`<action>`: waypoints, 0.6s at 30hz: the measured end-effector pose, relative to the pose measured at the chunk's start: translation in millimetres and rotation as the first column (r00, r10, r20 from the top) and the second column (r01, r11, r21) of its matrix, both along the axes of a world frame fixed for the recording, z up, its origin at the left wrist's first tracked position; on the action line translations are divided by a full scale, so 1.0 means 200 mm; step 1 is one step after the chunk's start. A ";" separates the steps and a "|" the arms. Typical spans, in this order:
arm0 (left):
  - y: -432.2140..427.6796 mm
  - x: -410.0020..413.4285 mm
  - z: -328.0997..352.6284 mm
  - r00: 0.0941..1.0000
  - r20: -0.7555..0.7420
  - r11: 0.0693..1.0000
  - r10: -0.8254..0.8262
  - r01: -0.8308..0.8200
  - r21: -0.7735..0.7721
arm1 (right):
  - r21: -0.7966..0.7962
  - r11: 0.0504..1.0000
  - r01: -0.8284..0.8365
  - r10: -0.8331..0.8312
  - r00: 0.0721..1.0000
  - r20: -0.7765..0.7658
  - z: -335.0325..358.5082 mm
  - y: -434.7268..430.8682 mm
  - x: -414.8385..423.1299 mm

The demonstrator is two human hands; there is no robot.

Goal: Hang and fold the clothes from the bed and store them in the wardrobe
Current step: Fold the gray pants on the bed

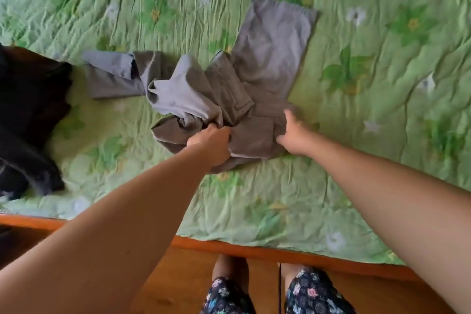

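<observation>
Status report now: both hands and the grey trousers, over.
Left hand grips the crumpled grey fabric trousers. Right hand presses flat on them. Dark clothes lie apart at left, nothing blocking.

grey trousers | crumpled at waist, legs splayed | on green bed

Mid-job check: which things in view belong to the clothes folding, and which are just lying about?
In the job: grey trousers, gripped by the left hand, right hand flat on them; dark clothes lying at the left.
Just there: green bedspread; wooden bed frame.
</observation>
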State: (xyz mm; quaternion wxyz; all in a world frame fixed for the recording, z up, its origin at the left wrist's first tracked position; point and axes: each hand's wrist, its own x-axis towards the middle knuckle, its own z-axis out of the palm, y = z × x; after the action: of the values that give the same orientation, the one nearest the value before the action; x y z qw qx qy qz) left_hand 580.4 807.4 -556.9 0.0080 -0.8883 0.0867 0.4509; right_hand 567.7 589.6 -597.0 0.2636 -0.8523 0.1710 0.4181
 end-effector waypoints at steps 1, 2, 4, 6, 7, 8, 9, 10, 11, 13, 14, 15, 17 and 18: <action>0.02 0.00 -0.05 1.000 -0.015 1.000 0.003 -0.003 0.009 | 0.056 0.986 0.160 -0.162 0.986 0.041 -0.07 0.03 0.03; 0.04 -0.01 -0.10 0.999 -0.037 1.000 0.009 -0.008 0.018 | 0.094 0.946 0.310 -0.318 0.944 0.088 -0.13 0.05 0.05; 0.04 -0.03 -0.15 0.995 -0.096 0.999 -0.001 0.006 0.053 | 0.104 0.856 0.506 -0.517 0.833 0.198 -0.22 0.06 0.10; 0.02 -0.02 -0.16 0.986 -0.164 0.993 0.003 0.016 0.117 | 0.093 0.878 0.470 -0.476 0.832 0.286 -0.26 0.06 0.14; -0.01 0.02 -0.14 0.968 -0.242 0.988 0.068 -0.032 0.151 | 0.085 0.914 0.397 -0.404 0.864 0.301 -0.26 0.06 0.15; -0.04 0.07 -0.10 0.918 -0.353 0.976 0.182 -0.126 0.175 | 0.076 0.945 0.317 -0.324 0.894 0.309 -0.26 0.05 0.16; -0.08 0.13 -0.07 0.853 -0.441 0.959 0.278 -0.222 0.174 | 0.066 0.967 0.244 -0.252 0.915 0.315 -0.26 0.04 0.17; -0.12 0.21 -0.06 0.848 -0.454 0.962 0.273 -0.241 0.128 | 0.060 0.981 0.184 -0.193 0.929 0.314 -0.27 0.03 0.18; -0.16 0.30 -0.05 0.898 -0.384 0.975 0.216 -0.219 0.035 | 0.060 0.989 0.138 -0.150 0.940 0.305 -0.27 0.02 0.18; -0.22 0.45 -0.04 0.990 -0.013 0.974 0.142 -0.142 -0.175 | 0.058 0.995 0.086 -0.099 0.957 0.272 -0.29 0.00 0.18; -0.23 0.51 -0.05 0.979 0.172 0.971 0.109 -0.067 -0.230 | 0.056 0.996 0.072 -0.085 0.960 0.265 -0.30 -0.01 0.18; -0.22 0.56 -0.08 0.959 0.283 0.979 0.013 0.046 -0.198 | 0.058 0.997 0.057 -0.071 0.959 0.274 -0.31 -0.01 0.17; -0.16 0.61 -0.15 0.922 0.293 0.966 -0.254 0.253 0.042 | 0.055 0.998 0.011 -0.027 0.951 0.307 -0.35 -0.02 0.17; -0.13 0.62 -0.19 0.913 0.263 0.949 -0.312 0.289 0.122 | 0.042 0.999 -0.014 0.000 0.948 0.319 -0.37 -0.02 0.16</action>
State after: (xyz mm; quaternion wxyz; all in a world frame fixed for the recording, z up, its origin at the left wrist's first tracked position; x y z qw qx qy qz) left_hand 705.2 782.2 -593.9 0.1252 -0.9180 0.2019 0.3175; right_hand 599.8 585.0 -670.7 0.3048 -0.9033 0.1141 0.2794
